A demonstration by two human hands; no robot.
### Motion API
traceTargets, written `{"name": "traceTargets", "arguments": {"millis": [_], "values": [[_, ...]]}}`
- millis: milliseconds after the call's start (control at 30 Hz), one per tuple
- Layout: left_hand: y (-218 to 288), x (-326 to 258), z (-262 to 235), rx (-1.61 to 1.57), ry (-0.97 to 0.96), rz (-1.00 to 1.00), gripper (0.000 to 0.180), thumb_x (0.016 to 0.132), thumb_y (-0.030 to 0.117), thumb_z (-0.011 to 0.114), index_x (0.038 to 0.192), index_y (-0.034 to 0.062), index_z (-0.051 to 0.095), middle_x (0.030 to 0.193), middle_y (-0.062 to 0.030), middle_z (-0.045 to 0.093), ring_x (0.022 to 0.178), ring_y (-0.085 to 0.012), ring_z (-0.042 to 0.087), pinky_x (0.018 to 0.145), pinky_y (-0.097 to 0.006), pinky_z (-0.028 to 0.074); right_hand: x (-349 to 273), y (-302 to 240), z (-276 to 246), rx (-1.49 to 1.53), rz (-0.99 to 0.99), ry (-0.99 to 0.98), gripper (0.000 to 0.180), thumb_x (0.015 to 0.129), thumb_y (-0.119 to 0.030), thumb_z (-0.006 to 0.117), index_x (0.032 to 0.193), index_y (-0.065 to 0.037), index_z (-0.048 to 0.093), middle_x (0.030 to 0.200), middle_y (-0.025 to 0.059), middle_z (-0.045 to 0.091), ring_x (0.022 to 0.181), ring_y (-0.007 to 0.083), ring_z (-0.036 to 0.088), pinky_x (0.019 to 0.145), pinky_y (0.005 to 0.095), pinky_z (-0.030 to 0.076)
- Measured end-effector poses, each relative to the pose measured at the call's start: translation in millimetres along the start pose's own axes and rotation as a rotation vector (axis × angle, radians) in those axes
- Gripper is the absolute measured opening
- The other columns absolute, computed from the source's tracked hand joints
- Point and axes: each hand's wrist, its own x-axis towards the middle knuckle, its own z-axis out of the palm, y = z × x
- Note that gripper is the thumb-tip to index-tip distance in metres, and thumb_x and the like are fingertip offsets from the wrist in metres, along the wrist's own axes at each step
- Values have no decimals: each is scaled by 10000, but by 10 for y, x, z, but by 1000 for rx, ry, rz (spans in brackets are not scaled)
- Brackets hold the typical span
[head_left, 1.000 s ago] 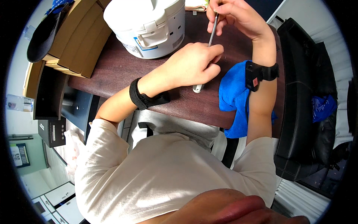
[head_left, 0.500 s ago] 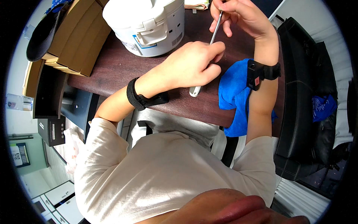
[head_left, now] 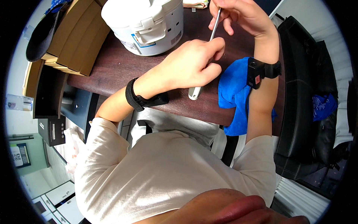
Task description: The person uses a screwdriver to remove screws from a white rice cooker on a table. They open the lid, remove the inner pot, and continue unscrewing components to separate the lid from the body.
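My left hand (head_left: 194, 63) is closed around a slim tool with a thin metal shaft (head_left: 215, 28) and a pale, rounded handle (head_left: 194, 93). The handle's end sticks out below the fist, and the shaft slants up and right. At the shaft's far end, my right hand (head_left: 242, 16) pinches the tip with thumb and forefinger, its other fingers loosely bent. Whether anything small sits at that tip is too small to tell. A blue cloth (head_left: 233, 87) lies on the dark table beneath my right forearm. Left of the shaft stands a white lidded appliance (head_left: 149, 26) with a front latch.
Brown cardboard boxes (head_left: 76, 37) are stacked at the table's left, with a dark cap (head_left: 43, 39) against them. The dark wooden table (head_left: 115, 69) ends close to my body. A black padded seat (head_left: 298, 97) stands at the right. A folded cloth (head_left: 195, 3) lies at the far edge.
The tool tilts a little differently, its handle end slightly lower and more to the left. My right fingertips have shifted slightly left with the tip. Both grips stay the same.
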Motion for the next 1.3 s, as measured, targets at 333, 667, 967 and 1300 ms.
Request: {"name": "traceTargets", "arguments": {"millis": [333, 667, 967, 1300], "values": [[33, -11, -44, -144, 1, -43, 129, 761, 71, 509, 853, 35, 425, 649, -59, 433, 547, -178, 452, 522, -333, 363, -9, -15, 8, -28, -36, 21, 118, 972, -113, 527, 909, -14, 517, 865, 137, 647, 766, 264, 726, 473, 250, 565], [31, -64, -96, -728, -43, -153, 95, 788, 38, 470, 864, 63, 421, 727, 32, 418, 609, -48, 379, 525, -220, 317, -17, 20, -33, -24, 17, -8, 154, 978, -150, 551, 913, -18, 509, 844, 129, 644, 650, 227, 703, 463, 256, 570], [-11, -97, -70, -702, 23, -127, 63, 814, 41, 501, 855, 59, 456, 725, 58, 412, 646, -29, 365, 546, -226, 304, -14, -9, 59, 38, 79, -34, 181, 976, -177, 567, 906, -27, 494, 788, 114, 629, 581, 206, 677, 446, 266, 564], [-36, -135, -54, -535, -5, -82, 122, 754, 29, 488, 834, 60, 402, 756, 23, 429, 684, -64, 377, 596, -220, 323, 63, 147, 44, -250, -59, -70, 262, 986, -335, 531, 919, -84, 557, 733, -12, 536, 545, 88, 580, 460, 207, 433]]}}
